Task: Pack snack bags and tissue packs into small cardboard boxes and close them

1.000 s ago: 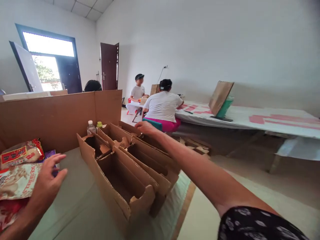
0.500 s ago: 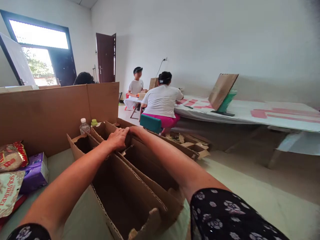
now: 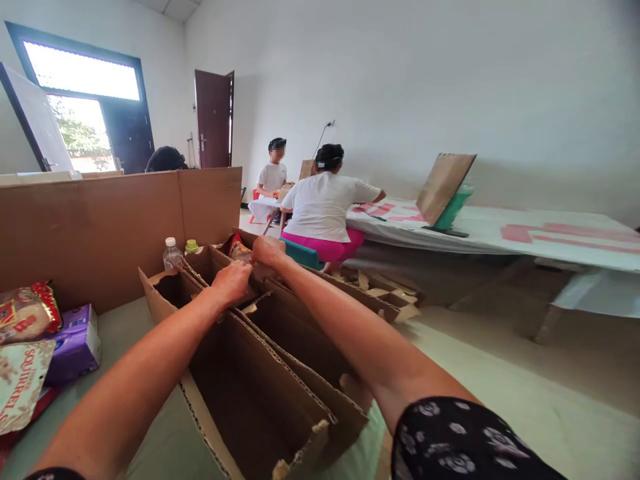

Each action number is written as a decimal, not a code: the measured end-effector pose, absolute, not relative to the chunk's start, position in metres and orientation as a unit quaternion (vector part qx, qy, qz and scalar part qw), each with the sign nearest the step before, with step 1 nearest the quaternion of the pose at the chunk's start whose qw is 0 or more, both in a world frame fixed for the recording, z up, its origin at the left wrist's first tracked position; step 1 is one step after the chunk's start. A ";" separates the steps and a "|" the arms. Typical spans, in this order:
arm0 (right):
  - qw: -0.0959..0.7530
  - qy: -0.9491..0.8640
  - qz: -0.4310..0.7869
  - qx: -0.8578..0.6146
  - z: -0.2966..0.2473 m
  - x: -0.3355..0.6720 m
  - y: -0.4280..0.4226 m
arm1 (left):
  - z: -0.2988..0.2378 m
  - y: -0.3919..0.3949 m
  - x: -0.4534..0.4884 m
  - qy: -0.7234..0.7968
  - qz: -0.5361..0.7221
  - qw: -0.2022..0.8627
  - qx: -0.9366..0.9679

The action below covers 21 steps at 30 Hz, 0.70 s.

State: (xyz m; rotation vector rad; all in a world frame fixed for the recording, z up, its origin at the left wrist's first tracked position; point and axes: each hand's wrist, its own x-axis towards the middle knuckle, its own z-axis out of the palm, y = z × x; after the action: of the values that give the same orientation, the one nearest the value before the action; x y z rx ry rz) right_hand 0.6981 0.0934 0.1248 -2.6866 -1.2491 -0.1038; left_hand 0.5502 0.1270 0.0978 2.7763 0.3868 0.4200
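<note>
A cardboard box with long divider compartments (image 3: 260, 387) lies before me, its cut edges torn in places. My left hand (image 3: 233, 283) is over the far part of the dividers, with its fingers curled inward. Just right of it, my right hand (image 3: 269, 253) is closed, knuckles up, near the far end. A red snack packet (image 3: 239, 248) shows in the far compartment, right against my right hand. Whatever my fingertips grip is hidden. Behind the box's left corner stand a clear plastic bottle (image 3: 173, 255) and a bottle with a green cap (image 3: 191, 247).
On the left lie a purple box (image 3: 75, 347), a red-edged food bag (image 3: 30, 310) and a pale printed bag (image 3: 23, 383). A tall cardboard panel (image 3: 100, 233) rises behind them. Two people in white shirts sit farther off. A long covered table (image 3: 480, 230) runs along the wall.
My hands have parted slightly, the left drawing nearer to me and the right lifting. The red packet now shows beside them. A person's arm reaches farther over the long table.
</note>
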 end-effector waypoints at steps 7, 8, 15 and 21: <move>0.163 -0.413 -0.134 -0.886 0.165 0.677 0.070 | 0.105 0.120 0.541 0.156 0.188 0.177 0.953; 0.177 -0.419 -0.148 -0.878 0.170 0.673 0.066 | 0.109 0.118 0.539 0.161 0.203 0.178 0.949; 0.305 -0.420 -0.200 -0.831 0.209 0.642 0.035 | 0.141 0.119 0.480 0.211 0.326 0.220 0.895; 0.448 -0.527 -0.127 -0.711 0.208 0.599 0.008 | 0.116 0.076 0.348 0.278 0.385 0.285 0.833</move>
State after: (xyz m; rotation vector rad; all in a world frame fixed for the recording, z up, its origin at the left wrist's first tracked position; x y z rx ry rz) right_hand 0.5995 0.0078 0.2084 -1.7598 -1.3042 -0.3153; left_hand 0.3477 0.0758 0.1161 2.2273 0.7433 1.0288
